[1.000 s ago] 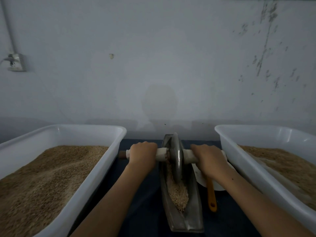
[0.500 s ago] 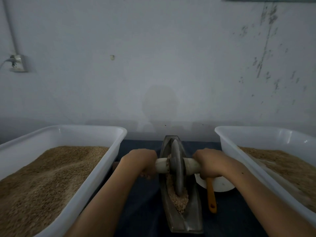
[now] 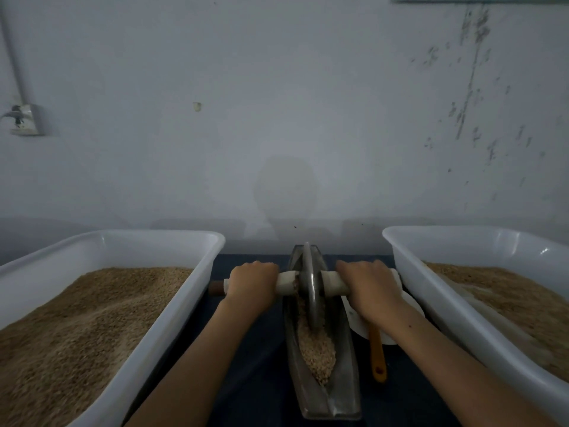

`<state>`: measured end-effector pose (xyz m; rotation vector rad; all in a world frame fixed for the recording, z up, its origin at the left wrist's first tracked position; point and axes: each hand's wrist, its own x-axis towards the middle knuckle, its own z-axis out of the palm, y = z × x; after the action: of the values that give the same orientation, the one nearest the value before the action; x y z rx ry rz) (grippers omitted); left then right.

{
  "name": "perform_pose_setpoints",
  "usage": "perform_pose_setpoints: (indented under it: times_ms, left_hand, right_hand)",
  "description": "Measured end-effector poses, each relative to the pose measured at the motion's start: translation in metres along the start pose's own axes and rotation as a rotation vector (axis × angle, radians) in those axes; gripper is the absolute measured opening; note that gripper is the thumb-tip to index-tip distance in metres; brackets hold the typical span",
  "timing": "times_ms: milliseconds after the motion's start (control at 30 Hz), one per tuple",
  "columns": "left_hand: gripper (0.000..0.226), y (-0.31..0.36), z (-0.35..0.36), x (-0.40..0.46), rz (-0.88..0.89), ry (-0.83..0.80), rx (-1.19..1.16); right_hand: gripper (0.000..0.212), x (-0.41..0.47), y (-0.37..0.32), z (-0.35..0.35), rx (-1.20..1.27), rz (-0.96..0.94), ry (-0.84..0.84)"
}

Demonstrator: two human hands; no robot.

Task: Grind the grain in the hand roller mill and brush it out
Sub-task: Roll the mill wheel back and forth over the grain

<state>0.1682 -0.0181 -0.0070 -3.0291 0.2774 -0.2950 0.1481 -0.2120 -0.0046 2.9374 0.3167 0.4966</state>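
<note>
Here, going from the left, a white rectangular plastic tub [image 3: 184, 306] sits heaped with fine tan grain that has a sandy, rippled surface. Just beside it the left hand [image 3: 252, 283] curls its fingers down around the pale cylindrical axle handle [image 3: 286, 282], whose dark brown end pokes out past the knuckles. At the centre, the thin grey metal grinding wheel [image 3: 308, 291] stands upright in the long, boat-shaped metal trough [image 3: 345, 374], which rests on a dark blue cloth. The coarse, crumbly grain in the trough [image 3: 317, 352] lies mostly on the near side of the wheel. The right hand [image 3: 368, 288] wraps the other half of the handle in the same way, fingers closed over the top. Rolling well probably means keeping both hands level and equally loaded, so the disc tracks the trough's groove without tilting, and running full strokes through the near pile. Under the right wrist lies a white round dish [image 3: 409, 306] with an orange plastic handle [image 3: 377, 355], perhaps the brush, though its head is hidden. Farthest right stands a second white plastic tub [image 3: 437, 297] of brown grain.
</note>
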Motion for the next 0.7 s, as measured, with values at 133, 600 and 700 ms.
perform_pose_setpoints:
  times_ms: [133, 600, 700]
  left_hand:
    - [0.039, -0.003, -0.013, -0.004, 0.067, -0.207, -0.026]
    - [0.033, 0.002, -0.007, -0.001, 0.019, -0.092, -0.018]
    - [0.021, 0.005, 0.0, -0.001, -0.028, 0.039, -0.008]
  right_hand:
    - [0.03, -0.001, 0.004, -0.016, 0.009, -0.033, -0.246]
    - [0.021, 0.0, 0.003, -0.003, 0.046, 0.013, -0.097]
    - [0.014, 0.0, 0.001, 0.007, 0.052, 0.003, 0.068]
